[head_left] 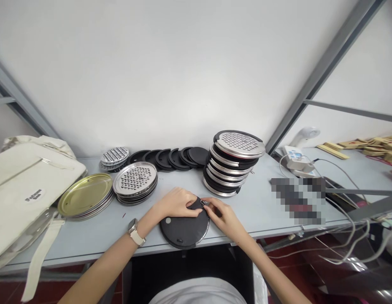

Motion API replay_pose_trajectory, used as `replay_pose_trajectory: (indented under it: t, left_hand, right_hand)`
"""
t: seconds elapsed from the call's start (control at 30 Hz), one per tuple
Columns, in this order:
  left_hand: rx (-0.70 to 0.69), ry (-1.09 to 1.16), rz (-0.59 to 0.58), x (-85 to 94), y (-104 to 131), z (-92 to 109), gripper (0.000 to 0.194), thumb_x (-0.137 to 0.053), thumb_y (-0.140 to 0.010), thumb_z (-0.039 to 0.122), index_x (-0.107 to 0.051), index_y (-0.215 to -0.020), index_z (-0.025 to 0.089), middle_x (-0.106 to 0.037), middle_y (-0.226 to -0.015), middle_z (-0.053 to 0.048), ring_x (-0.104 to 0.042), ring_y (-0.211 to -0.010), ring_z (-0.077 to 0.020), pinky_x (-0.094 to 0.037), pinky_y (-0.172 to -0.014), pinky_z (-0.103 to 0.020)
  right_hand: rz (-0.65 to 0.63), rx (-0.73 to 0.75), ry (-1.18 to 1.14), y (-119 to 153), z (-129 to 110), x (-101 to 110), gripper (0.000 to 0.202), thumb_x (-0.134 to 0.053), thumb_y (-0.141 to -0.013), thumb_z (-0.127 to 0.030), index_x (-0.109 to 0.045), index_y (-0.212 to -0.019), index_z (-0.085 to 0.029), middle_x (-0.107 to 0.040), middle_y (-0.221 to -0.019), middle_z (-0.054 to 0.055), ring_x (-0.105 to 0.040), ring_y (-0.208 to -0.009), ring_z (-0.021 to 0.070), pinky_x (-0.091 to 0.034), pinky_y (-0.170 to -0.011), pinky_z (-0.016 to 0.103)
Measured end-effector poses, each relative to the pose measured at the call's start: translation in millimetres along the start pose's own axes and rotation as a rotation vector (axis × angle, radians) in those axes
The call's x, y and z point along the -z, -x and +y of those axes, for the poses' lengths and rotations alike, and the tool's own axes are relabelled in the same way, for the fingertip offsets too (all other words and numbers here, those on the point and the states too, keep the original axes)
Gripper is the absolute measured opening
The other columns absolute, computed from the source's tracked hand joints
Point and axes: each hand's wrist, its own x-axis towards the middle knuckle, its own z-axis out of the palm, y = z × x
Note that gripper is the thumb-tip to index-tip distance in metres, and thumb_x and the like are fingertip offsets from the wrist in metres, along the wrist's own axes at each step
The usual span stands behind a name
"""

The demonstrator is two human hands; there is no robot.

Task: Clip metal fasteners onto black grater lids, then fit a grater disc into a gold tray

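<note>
A round black disc (pixel 186 230) lies at the table's front edge, with a pale dot on its left side and a thin shiny rim at the lower right. My left hand (pixel 178 203) rests over its top, thumb and fingers closed on the disc. At the disc's upper right edge, my right hand (pixel 221 214) pinches a small metal ring or clip (pixel 202 203). Behind stands a tall stack of grater discs and black rings (pixel 229 169). Shorter stacks of grater plates (pixel 135 179) and gold-coloured round lids (pixel 86 194) sit to the left.
Black discs (pixel 164 159) overlap in a row along the wall. A cream bag (pixel 34 185) covers the table's left end. On the right are a blurred-out dark object (pixel 297 200), a white device (pixel 297 158) with cables, and wooden strips (pixel 366 145).
</note>
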Motion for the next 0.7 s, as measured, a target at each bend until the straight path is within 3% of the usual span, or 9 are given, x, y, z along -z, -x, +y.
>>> replay_pose_trajectory:
  t: [0.27, 0.47, 0.7]
  left_hand:
    - [-0.004, -0.007, 0.004, -0.5, -0.1, -0.1, 0.037, -0.059, -0.079, 0.042, -0.041, -0.058, 0.017, -0.052, -0.056, 0.005, -0.037, -0.050, -0.0082, -0.018, -0.051, -0.026]
    - [-0.004, -0.005, -0.001, -0.5, -0.3, -0.8, 0.037, -0.060, -0.078, 0.041, -0.042, -0.057, 0.017, -0.051, -0.054, 0.004, -0.038, -0.050, -0.0082, -0.020, -0.052, -0.026]
    - [0.002, -0.009, 0.001, -0.6, 0.1, -0.2, 0.038, -0.060, -0.079, 0.042, -0.040, -0.058, 0.017, -0.051, -0.054, 0.005, -0.039, -0.050, -0.0081, -0.020, -0.052, -0.026]
  right_hand:
    - [0.022, 0.040, 0.063, 0.7, 2.5, -1.6, 0.027, -0.045, -0.094, -0.026, -0.062, -0.113, -0.014, -0.064, -0.081, 0.006, -0.060, -0.071, 0.0174, -0.048, -0.071, 0.029]
    - [0.022, 0.089, 0.072, 0.4, 1.6, -0.5, 0.027, -0.046, -0.095, -0.024, -0.062, -0.115, -0.018, -0.067, -0.102, 0.009, -0.062, -0.095, 0.0207, -0.049, -0.085, 0.033]
    - [0.036, 0.099, 0.077, 0.6, 0.9, -0.5, 0.028, -0.046, -0.095, -0.022, -0.063, -0.117, -0.018, -0.068, -0.099, 0.009, -0.063, -0.092, 0.0209, -0.050, -0.084, 0.034]
